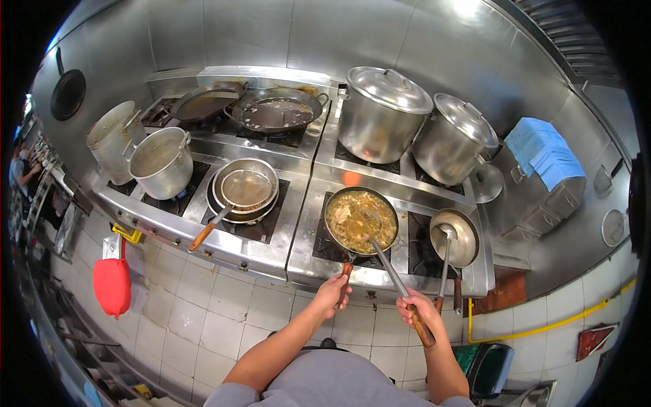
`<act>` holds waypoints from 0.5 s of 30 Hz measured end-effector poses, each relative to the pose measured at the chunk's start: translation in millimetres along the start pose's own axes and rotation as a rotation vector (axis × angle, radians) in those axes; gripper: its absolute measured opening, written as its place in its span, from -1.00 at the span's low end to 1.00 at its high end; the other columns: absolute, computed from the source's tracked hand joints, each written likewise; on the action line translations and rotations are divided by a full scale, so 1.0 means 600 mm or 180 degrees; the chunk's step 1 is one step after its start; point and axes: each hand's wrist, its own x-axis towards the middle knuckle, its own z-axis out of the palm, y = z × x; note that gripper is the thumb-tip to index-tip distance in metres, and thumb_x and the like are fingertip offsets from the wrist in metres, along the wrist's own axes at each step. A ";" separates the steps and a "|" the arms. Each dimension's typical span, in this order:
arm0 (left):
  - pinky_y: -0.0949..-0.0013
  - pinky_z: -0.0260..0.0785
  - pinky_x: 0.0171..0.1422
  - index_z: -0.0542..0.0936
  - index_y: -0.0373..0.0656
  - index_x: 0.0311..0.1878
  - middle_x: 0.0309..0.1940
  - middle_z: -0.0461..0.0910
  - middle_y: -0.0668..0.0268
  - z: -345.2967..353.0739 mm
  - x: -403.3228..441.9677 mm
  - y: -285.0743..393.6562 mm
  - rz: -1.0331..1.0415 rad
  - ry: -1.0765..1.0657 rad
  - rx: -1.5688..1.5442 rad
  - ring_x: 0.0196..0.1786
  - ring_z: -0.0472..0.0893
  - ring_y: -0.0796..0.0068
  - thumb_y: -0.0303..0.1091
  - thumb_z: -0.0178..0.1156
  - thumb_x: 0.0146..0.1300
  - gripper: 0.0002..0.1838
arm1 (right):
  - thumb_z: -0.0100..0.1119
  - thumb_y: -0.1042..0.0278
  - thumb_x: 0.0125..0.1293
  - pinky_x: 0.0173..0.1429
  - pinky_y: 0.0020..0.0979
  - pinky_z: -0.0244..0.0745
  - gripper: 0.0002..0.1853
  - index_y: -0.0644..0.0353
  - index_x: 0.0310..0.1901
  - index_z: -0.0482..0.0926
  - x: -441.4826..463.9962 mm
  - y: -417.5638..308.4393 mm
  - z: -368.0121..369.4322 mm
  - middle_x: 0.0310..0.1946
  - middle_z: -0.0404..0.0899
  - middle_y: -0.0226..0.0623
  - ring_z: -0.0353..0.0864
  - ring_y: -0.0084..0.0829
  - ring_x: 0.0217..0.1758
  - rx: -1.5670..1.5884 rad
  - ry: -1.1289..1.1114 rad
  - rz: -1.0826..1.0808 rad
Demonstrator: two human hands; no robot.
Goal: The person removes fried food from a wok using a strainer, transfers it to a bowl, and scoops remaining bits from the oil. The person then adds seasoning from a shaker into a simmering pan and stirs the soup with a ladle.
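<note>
wooden pan handle [347, 268] is being grasped by left hand [332, 294], lower centre of frame; right hand [418, 312] is gripping ladle [389, 268], its head sitting in yellow-brown food [352, 214] in frying pan [331, 237], mid-frame. two lidded pots [381, 125] standing upper right.

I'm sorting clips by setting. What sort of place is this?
Probably a commercial kitchen, perhaps a restaurant's, though no sign confirms it. The bank of steel stoves, the two large lidded pots and the metal-clad wall suggest so.
</note>
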 end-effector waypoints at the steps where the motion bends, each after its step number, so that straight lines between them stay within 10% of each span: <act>1: 0.45 0.13 -0.66 0.32 0.03 0.24 -0.40 0.45 0.37 0.000 0.000 0.000 0.0003 -0.0003 0.0008 -0.63 0.37 0.55 -0.10 -0.01 0.48 -0.64 | 0.00 0.46 0.34 -0.61 -0.51 0.30 -0.48 0.11 0.33 0.21 -0.008 -0.001 0.002 -0.45 0.36 -0.39 0.36 -0.57 -0.60 -0.0327 0.0134 -0.0113; 15: 0.41 0.18 -0.65 0.35 0.01 0.10 -0.43 0.46 0.37 -0.004 0.005 -0.002 -0.0035 0.0008 -0.0072 -0.65 0.38 0.53 -0.11 0.00 0.48 -0.73 | 0.11 0.43 0.23 -0.42 -0.34 0.53 -0.29 0.09 0.44 0.17 0.049 -0.004 -0.048 -0.40 0.57 -0.24 0.60 -0.36 -0.49 -0.3330 0.1208 -0.1014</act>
